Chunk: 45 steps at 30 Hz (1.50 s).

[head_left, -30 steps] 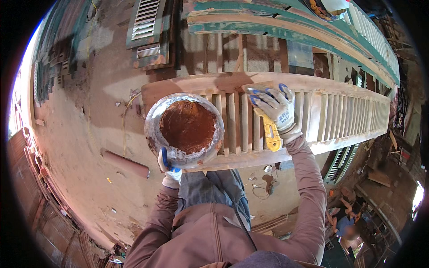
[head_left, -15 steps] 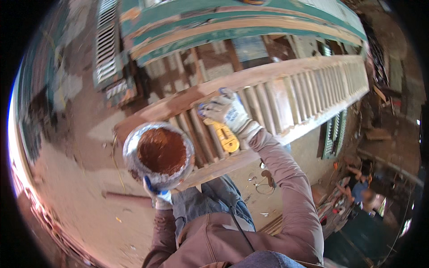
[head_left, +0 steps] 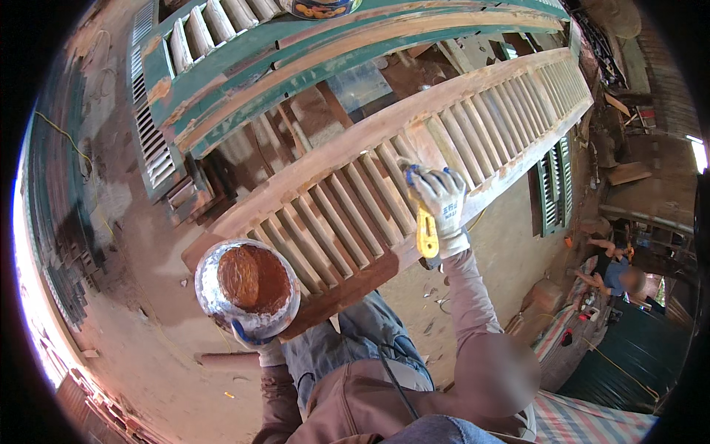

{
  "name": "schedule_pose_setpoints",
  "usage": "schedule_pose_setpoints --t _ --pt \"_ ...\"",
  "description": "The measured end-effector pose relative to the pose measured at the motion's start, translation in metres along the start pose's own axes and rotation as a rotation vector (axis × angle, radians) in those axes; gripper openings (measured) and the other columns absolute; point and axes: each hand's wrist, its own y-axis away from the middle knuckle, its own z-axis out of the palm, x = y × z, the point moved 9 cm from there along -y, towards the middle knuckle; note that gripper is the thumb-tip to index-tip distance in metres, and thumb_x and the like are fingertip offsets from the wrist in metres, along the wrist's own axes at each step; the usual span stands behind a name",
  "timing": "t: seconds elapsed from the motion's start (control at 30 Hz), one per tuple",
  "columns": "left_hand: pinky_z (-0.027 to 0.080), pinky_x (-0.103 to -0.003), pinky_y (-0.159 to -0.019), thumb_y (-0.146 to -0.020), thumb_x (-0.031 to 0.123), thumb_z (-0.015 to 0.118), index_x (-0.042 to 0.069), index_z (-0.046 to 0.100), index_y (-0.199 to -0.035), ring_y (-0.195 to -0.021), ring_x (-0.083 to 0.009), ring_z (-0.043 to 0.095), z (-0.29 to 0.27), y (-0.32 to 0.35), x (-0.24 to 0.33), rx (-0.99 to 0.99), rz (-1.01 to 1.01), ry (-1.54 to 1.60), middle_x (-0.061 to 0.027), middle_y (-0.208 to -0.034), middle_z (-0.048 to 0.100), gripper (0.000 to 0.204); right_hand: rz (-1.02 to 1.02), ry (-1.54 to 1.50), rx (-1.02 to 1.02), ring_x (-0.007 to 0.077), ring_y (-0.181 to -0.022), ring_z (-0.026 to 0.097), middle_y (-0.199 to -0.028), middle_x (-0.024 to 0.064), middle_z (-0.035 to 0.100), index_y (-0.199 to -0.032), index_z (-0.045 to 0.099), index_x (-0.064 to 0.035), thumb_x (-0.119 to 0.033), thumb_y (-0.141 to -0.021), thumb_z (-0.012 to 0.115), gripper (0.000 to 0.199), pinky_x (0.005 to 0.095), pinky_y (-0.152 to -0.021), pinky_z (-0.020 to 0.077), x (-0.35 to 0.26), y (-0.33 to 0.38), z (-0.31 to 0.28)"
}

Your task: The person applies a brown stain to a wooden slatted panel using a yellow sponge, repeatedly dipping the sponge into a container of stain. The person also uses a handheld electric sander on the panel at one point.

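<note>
A louvered wooden shutter (head_left: 318, 175), bare and sanded-looking with brown stained patches, lies slantwise in front of me. Over its near left corner my gloved left hand (head_left: 255, 337) grips a dented silver metal bowl (head_left: 210, 287) by its lower rim. Reddish-brown stuff (head_left: 255, 277) coats the inside of the bowl. My gloved right hand (head_left: 441, 200) is closed around a tool with a yellow handle (head_left: 427, 235), above the slats near the shutter's middle. The handle's end points back toward me. Its working end by the slats is too unclear to name.
Behind the shutter, green-painted louvered frames (head_left: 222, 118) are stacked, with a round can (head_left: 318, 7) on top. A green shutter (head_left: 555, 185) leans at the right. Another person (head_left: 617, 277) sits farther right near a dark green sheet (head_left: 610, 370). A brown pipe-like piece (head_left: 229, 360) lies at the left.
My right hand has moved right along the slats with the yellow-handled tool, which now points more upright. The bowl stays in my left hand, slightly lower. My view has shifted.
</note>
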Motion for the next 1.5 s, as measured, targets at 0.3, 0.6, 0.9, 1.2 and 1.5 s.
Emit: schedule_pose_setpoints --t 0.3,0.6,0.9,1.2,1.5 --pt "0.033 -0.055 -0.115 -0.088 0.038 0.073 0.003 0.036 -0.149 -0.139 -0.0355 0.038 0.001 -0.01 0.002 0.003 0.062 -0.012 -0.0166 -0.151 0.038 0.08 0.006 0.002 0.042 0.0144 -0.092 0.066 -0.103 -0.0075 0.073 -0.103 0.073 -0.0238 -0.032 -0.076 0.076 0.029 0.0397 -0.087 0.0485 0.05 -0.034 0.047" --pt "0.035 -0.056 -0.115 -0.094 0.033 0.063 0.009 0.032 -0.152 -0.141 -0.0373 0.036 0.003 -0.012 -0.023 0.025 -0.149 0.314 -0.0175 -0.157 0.03 0.07 0.167 -0.022 -0.05 0.0164 -0.091 0.064 -0.101 -0.0075 0.072 -0.104 0.069 -0.0277 -0.031 -0.084 0.067 0.02 0.0404 -0.09 0.0434 0.055 -0.03 0.038" --pt "0.036 -0.055 -0.112 -0.094 0.042 0.061 0.003 0.037 -0.15 -0.139 -0.0375 0.038 0.001 -0.025 -0.01 -0.005 0.136 -0.101 -0.0205 -0.151 0.039 0.072 0.513 -0.769 0.184 0.0285 -0.081 0.068 -0.099 0.01 0.073 -0.11 0.071 -0.0099 -0.012 -0.086 0.07 0.025 0.0388 -0.075 0.0538 -0.062 0.021 -0.056" --pt "0.033 -0.058 -0.114 -0.096 0.046 0.053 0.011 0.034 -0.152 -0.14 -0.0384 0.036 0.017 -0.03 -0.015 0.011 -0.078 0.351 -0.0178 -0.155 0.033 0.068 1.073 -1.406 -0.132 0.0102 -0.099 0.063 -0.105 0.0041 0.069 -0.122 0.066 -0.0035 -0.017 -0.093 0.07 0.033 0.0273 -0.084 0.0512 -0.127 0.145 -0.029" --pt "0.03 -0.054 -0.117 -0.095 0.05 0.045 0.015 0.04 -0.149 -0.142 -0.0348 0.035 0.039 -0.028 -0.018 -0.11 -0.474 0.564 -0.0139 -0.155 0.036 0.065 1.419 -1.672 0.251 0.0107 -0.098 0.063 -0.109 0.0023 0.068 -0.121 0.064 -0.0021 -0.014 -0.087 0.078 0.039 0.0273 -0.081 0.0512 -0.173 0.203 -0.098"
